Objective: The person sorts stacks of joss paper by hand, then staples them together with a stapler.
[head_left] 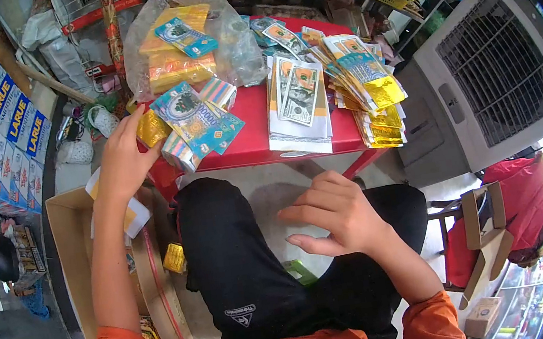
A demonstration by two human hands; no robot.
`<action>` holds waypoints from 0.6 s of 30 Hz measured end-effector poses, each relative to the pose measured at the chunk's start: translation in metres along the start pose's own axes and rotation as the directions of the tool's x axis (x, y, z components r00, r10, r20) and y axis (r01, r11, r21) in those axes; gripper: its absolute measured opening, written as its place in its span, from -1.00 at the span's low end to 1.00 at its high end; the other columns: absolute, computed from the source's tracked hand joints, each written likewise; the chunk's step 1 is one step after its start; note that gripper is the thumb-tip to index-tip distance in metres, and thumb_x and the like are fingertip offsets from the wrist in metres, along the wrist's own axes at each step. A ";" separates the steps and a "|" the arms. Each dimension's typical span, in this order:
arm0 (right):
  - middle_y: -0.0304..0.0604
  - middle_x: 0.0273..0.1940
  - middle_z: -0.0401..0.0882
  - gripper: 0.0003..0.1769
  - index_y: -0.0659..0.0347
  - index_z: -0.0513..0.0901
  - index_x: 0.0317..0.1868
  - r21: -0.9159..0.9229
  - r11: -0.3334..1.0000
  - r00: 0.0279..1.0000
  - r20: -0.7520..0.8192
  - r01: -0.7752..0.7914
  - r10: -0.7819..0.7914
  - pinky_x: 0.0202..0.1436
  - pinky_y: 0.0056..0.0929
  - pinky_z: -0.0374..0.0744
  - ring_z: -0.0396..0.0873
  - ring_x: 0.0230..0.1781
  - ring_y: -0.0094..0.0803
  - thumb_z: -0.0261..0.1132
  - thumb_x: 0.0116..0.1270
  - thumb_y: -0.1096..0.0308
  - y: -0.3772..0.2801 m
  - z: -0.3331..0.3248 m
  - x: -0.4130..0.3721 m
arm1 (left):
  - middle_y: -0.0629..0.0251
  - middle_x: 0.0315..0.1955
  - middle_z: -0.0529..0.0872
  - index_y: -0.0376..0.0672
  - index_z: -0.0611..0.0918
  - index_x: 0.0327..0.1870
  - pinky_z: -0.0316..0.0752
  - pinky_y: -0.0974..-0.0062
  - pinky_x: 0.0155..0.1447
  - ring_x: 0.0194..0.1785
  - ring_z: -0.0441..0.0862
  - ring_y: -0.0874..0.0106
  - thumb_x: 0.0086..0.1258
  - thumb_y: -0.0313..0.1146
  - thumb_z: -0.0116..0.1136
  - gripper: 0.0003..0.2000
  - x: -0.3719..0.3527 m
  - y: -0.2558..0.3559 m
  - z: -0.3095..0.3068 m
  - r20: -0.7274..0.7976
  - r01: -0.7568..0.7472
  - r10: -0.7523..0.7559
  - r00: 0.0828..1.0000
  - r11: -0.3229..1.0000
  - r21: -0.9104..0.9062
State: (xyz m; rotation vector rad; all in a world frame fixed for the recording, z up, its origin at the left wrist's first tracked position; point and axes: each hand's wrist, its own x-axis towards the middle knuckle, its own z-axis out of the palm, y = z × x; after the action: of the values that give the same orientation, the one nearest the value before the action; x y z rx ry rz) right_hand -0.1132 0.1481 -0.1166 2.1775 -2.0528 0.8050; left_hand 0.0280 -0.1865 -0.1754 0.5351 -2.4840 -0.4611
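My left hand reaches to the left edge of the red table, its fingertips at a gold packet; whether they grip it is hidden. Beside it lie blue-green printed notes on striped paper stacks. My right hand hovers over my lap, empty, with fingers apart and slightly bent. On the table's middle, dollar-like notes rest on a white paper stack. To the right sits a pile of bundles with gold ends. Yellow packs lie in clear plastic at the back left.
An open cardboard box stands at my left, below the table. Blue and white cartons are stacked farther left. A grey air cooler stands at the right. A person in red is at the far right.
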 end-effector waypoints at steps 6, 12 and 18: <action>-0.26 -0.37 0.57 -0.70 0.13 0.71 -0.18 -0.007 0.999 0.999 -0.029 0.041 -0.042 -0.16 -0.34 0.49 0.55 -0.37 -0.30 0.46 0.18 0.14 0.006 0.001 0.006 | -0.07 0.11 0.67 -0.28 0.53 0.29 0.52 0.19 0.21 0.15 0.63 -0.01 0.22 -0.24 0.44 -0.38 -0.011 0.010 -0.010 -0.083 0.064 -0.061 0.995 0.997 0.035; -0.25 -0.32 0.62 -0.71 0.13 0.70 -0.18 0.020 0.999 0.999 0.002 0.049 -0.050 -0.11 -0.34 0.51 0.60 -0.31 -0.31 0.44 0.22 0.12 0.007 0.001 0.013 | -0.11 0.04 0.70 -0.23 0.52 0.31 0.54 0.16 0.16 0.11 0.65 -0.03 0.17 -0.20 0.49 -0.33 -0.027 0.009 -0.030 -0.082 0.136 -0.130 0.988 0.989 0.061; -0.25 -0.31 0.64 -0.72 0.13 0.71 -0.19 0.028 0.998 0.998 0.001 0.058 -0.059 -0.10 -0.34 0.53 0.61 -0.31 -0.31 0.45 0.22 0.13 0.007 0.001 0.018 | -0.02 -0.07 0.73 -0.20 0.50 0.22 0.56 0.19 0.10 0.03 0.68 0.00 0.13 -0.24 0.51 -0.38 -0.046 0.010 -0.054 -0.081 0.192 -0.190 0.979 0.981 0.023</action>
State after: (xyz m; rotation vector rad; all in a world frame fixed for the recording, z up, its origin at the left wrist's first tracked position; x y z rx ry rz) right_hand -0.1196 0.1306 -0.1122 2.2426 -1.9805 0.8307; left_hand 0.0921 -0.1679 -0.1488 0.7940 -2.3789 -0.4675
